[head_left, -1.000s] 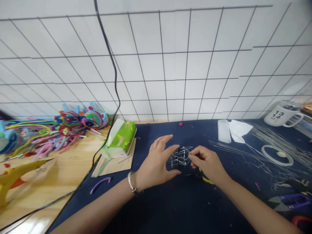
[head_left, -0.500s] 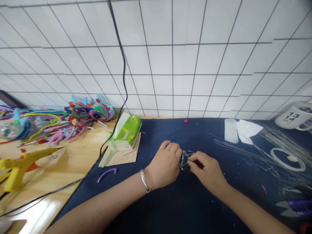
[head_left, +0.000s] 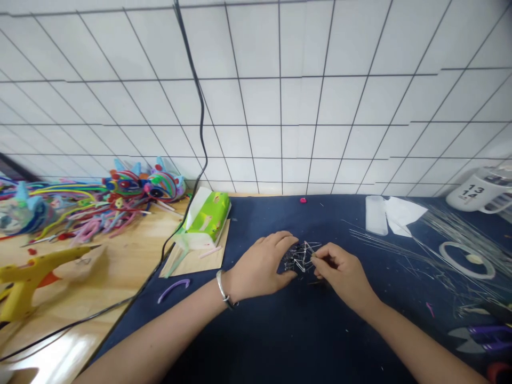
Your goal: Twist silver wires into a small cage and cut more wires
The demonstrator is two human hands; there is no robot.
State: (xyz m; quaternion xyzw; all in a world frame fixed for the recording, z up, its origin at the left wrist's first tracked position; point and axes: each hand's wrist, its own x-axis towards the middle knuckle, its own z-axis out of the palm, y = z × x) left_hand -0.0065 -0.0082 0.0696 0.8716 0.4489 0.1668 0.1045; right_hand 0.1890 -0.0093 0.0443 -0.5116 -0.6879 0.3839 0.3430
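A small silvery frame of bent wire [head_left: 298, 260] lies between my two hands over the dark blue cloth [head_left: 260, 341]. My left hand [head_left: 262, 264], with a silver bangle at its wrist, curves around the frame's left side, thumb at the near edge and fingers at the far edge. Thumb and forefinger of my right hand [head_left: 340, 269] are pinched together at the frame's right side, on a thin wire end. The rest of the right fingers are curled, and the exact contact there is too small to make out.
Loose wires [head_left: 460, 234], a ring-shaped roll [head_left: 467, 260] and purple-handled cutters [head_left: 480, 339] lie at right near a white mug [head_left: 476, 190]. At left are a green tissue pack [head_left: 210, 216], a yellow glue gun [head_left: 36, 272], a black cable [head_left: 160, 264] and colourful pipe cleaners [head_left: 100, 213].
My left hand has shifted left and its grasp has widened, so more of the wire frame shows. The right hand stays pinched at the frame's right side. The view has shifted slightly.
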